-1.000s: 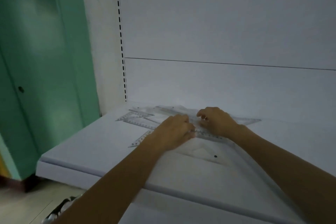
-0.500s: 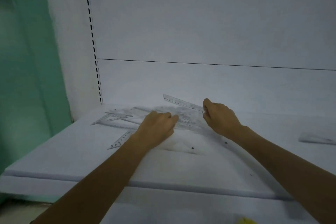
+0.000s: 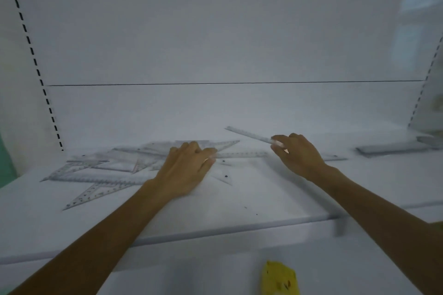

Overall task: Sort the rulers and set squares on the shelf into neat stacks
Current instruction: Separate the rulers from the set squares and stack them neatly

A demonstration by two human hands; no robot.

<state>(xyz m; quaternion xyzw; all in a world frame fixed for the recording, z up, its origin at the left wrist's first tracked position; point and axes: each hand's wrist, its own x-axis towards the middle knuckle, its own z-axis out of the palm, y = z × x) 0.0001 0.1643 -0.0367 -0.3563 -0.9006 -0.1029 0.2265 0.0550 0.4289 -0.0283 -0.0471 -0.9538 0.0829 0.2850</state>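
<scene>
A loose pile of clear rulers and set squares (image 3: 115, 167) lies across the left and middle of the white shelf (image 3: 239, 199). My left hand (image 3: 187, 170) rests on the pile's right part, fingers loosely curled on the plastic. My right hand (image 3: 297, 153) pinches one end of a clear straight ruler (image 3: 249, 135) and holds it lifted above the shelf, its free end pointing back left. Another ruler (image 3: 242, 155) lies flat between my hands. A small stack of rulers (image 3: 388, 148) sits at the far right of the shelf.
The shelf's back panel (image 3: 215, 43) rises close behind the pile, with slotted uprights (image 3: 31, 50) at both sides. The shelf's front edge (image 3: 215, 231) runs below my forearms. A yellow object (image 3: 280, 278) lies on the lower level near the bottom.
My right hand has carried the lifted ruler to the right, away from the pile. My left hand stays on the pile. The view has swung right, showing the stack at the far right.
</scene>
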